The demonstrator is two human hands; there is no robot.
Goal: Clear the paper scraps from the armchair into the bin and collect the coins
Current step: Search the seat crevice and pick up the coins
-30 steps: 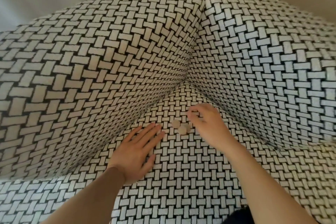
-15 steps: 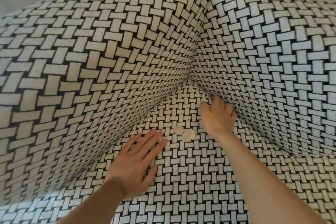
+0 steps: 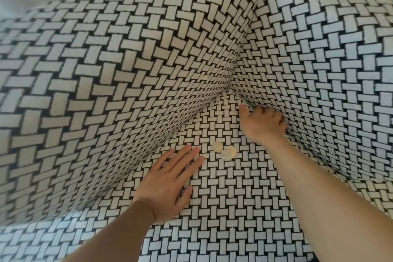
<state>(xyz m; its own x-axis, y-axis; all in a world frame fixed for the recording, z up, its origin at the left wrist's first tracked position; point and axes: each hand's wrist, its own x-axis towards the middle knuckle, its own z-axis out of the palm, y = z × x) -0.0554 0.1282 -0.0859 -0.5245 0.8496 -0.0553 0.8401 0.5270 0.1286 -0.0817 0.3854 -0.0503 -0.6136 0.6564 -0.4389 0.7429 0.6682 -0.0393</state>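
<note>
Head view: the left hand [image 3: 168, 181] is laid flat, fingers spread, on the armchair [image 3: 223, 208] seat near three coins [image 3: 225, 151]. The right hand [image 3: 262, 123] is pushed into the far right crevice; its grip cannot be told, perhaps curled.

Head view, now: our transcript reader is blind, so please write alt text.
Three coins lie on a basket-weave armchair seat between two bare hands. The left hand rests flat; the right hand digs fingers into the seat's side crevice.

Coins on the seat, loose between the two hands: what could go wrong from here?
1. The three coins lie loose near the seat's back corner; a nudge could send them into the crevice.
2. The left hand presses flat on the seat cushion, possibly tilting the coins toward it.
3. The right hand digs into the side gap, fingertips hidden, so anything there is found by touch alone.
</note>
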